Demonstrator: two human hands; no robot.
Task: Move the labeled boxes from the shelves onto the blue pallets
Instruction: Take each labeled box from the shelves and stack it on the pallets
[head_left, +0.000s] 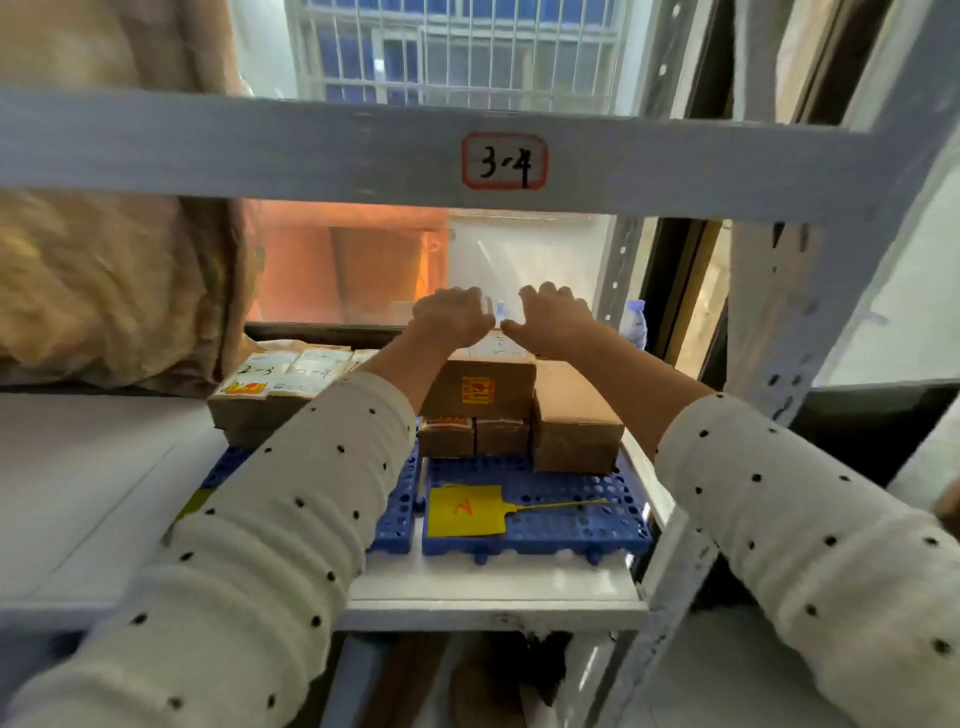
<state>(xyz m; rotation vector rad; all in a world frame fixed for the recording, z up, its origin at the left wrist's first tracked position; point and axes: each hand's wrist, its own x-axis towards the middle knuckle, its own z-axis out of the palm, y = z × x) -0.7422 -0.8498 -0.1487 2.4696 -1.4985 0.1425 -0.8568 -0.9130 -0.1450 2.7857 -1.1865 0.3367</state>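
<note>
Grey shelf (467, 592) tagged 3-4 carries blue pallets (540, 525). Top box (480, 387) sits on the stack there — stiff cardboard, probably light; best taken by its far edge. Left hand (452, 319) and right hand (553, 322) reach over it — whether the fingers hold it cannot be told.

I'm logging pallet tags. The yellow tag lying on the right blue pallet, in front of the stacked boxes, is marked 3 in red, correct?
Not quite. In the head view the yellow tag on the right blue pallet, in front of the stacked boxes, is marked 2 in red, not 3. The rest holds.
</note>
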